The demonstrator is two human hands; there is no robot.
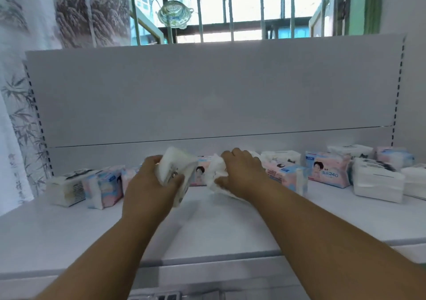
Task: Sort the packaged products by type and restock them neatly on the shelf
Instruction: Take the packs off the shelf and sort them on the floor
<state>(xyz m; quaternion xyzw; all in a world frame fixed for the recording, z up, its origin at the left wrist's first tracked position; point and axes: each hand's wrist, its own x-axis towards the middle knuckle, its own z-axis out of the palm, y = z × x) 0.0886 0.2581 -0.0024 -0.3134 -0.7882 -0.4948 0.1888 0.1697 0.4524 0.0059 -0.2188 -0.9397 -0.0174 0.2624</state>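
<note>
Left hand (147,179) grips a white tissue pack (176,172), tilted above the shelf (219,226); right hand (239,172), fingers curled, clutches a crumpled white pack (216,172) on the shelf. Probably light, squashy, slick film: hold across the broad sides, gently.

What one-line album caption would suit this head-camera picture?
Left hand lifts a white tissue pack while right hand grips another white pack on the white metal shelf.
</note>
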